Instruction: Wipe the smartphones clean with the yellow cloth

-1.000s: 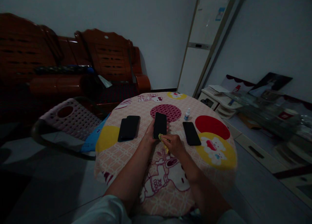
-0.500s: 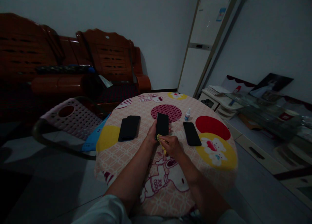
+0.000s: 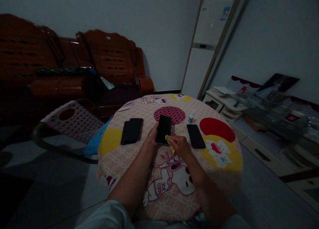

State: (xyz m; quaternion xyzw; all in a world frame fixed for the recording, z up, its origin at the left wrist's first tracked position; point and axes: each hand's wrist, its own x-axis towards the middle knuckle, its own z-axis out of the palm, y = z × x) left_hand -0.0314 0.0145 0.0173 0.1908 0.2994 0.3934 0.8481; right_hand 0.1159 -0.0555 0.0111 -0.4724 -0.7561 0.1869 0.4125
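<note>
My left hand (image 3: 152,138) grips a black phone (image 3: 163,128) by its lower left edge, holding it over the round table (image 3: 139,156) with a cartoon-print cloth. My right hand (image 3: 181,146) pinches a small yellow cloth (image 3: 170,141) against the phone's lower right corner. Two stacked black phones (image 3: 131,130) lie to the left on the table. Another black phone (image 3: 195,136) lies to the right. A small white dropper bottle (image 3: 191,116) with a blue label stands behind that phone.
A pink perforated plastic chair (image 3: 72,121) stands left of the table. Dark red wooden sofas (image 3: 109,61) line the back wall. A tall white appliance (image 3: 209,43) stands in the corner, and low white cabinets (image 3: 224,106) with clutter run along the right.
My right hand with the yellow cloth has shifted slightly right, from the phone's bottom edge to its lower right corner. The phone tilted a little; my left hand keeps hold.
</note>
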